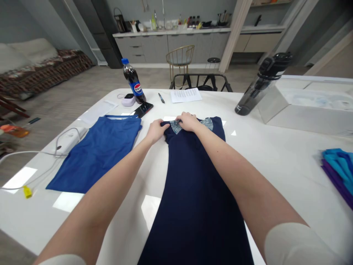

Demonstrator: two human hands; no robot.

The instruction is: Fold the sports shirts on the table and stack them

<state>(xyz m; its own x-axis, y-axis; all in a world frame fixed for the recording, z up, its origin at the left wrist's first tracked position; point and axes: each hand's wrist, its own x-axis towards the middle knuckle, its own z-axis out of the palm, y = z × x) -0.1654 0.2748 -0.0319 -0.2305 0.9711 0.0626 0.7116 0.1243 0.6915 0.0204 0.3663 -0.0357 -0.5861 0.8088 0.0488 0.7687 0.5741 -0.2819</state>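
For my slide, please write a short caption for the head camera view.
Both hands, left hand and right hand, grip the far end of a navy garment beside a blue shirt.

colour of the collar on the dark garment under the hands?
Mottled grey-blue collar on the navy blue fabric garment, partly covered by the right hand. Head view.

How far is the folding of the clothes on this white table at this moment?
Looks done: the blue garment lies flat and folded beside the work. In hand: the left hand and the right hand both press on the far end of the navy garment, which lies stretched long, apparently mid-fold. Left: probably the teal and purple clothes at the table edge.
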